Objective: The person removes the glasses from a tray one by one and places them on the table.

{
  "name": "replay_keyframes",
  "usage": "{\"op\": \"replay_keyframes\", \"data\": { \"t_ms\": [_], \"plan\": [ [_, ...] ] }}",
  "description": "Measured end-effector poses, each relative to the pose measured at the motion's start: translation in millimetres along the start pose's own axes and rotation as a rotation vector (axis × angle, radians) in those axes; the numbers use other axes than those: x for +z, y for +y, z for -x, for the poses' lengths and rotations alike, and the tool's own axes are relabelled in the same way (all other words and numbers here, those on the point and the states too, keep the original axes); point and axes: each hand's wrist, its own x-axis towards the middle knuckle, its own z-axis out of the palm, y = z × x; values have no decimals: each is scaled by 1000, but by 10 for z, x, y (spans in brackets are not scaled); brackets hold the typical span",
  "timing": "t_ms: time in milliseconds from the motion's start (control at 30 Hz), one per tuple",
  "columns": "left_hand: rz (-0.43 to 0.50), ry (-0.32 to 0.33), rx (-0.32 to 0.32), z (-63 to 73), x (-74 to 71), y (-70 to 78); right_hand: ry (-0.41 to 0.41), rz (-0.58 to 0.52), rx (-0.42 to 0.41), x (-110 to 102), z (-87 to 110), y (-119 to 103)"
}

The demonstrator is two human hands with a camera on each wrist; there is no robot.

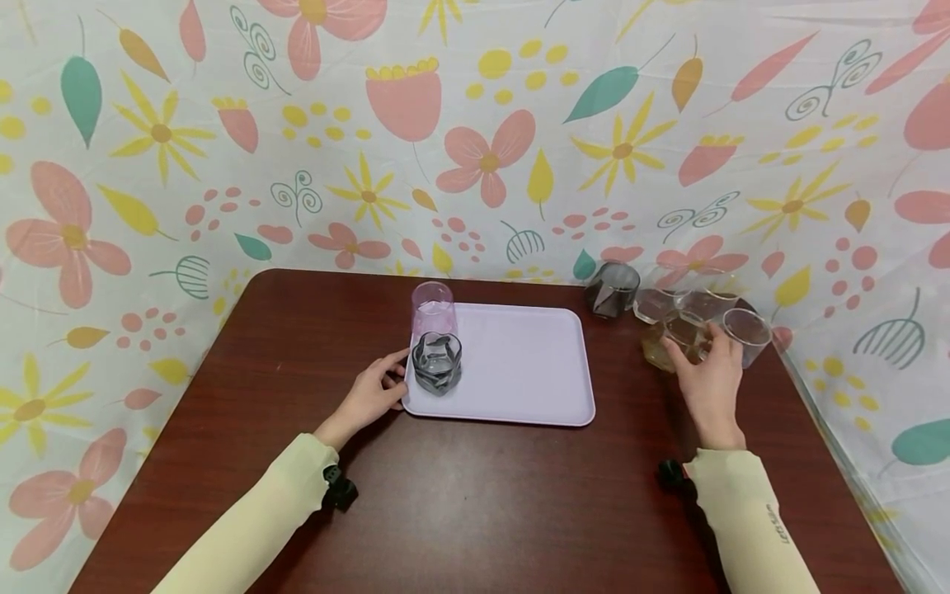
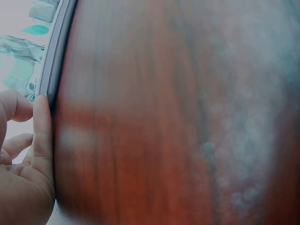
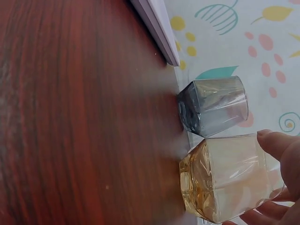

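My right hand [image 1: 712, 388] grips an amber-tinted drinking glass [image 3: 229, 183] near its rim, thumb on one side and fingers on the other. Whether the glass touches the table cannot be told. At the left edge of a pale lilac tray [image 1: 519, 363], my left hand [image 1: 374, 388] rests with thumb and index finger touching the rim. Upright on the tray's left end stand a pink glass [image 1: 434, 309] at the back and a grey faceted glass [image 1: 437, 363] in front of it. The left wrist view shows the thumb [image 2: 42, 136] along the tray's side.
A dark grey glass [image 1: 612, 290] stands at the table's back edge, left of the amber one. Several clear glasses crowd around my right hand, one [image 1: 748, 334] just right of it. The brown table [image 1: 475, 495] meets a flower-print cloth [image 1: 482, 124] behind.
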Motion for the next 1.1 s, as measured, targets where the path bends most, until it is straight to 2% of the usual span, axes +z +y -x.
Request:
{"op": "replay_keyframes", "data": {
  "t_ms": [300, 700, 967, 1100],
  "plan": [
    [1, 4, 15, -17, 3, 14, 50, 0, -30, 2, -16, 15],
    [8, 3, 26, -5, 11, -12, 66, 0, -25, 10, -24, 32],
    [-3, 0, 8, -8, 14, -18, 67, -7, -9, -43, 34, -15],
    [-6, 1, 3, -9, 11, -34, 121, -25, -38, -69, 78, -59]
  ]
}}
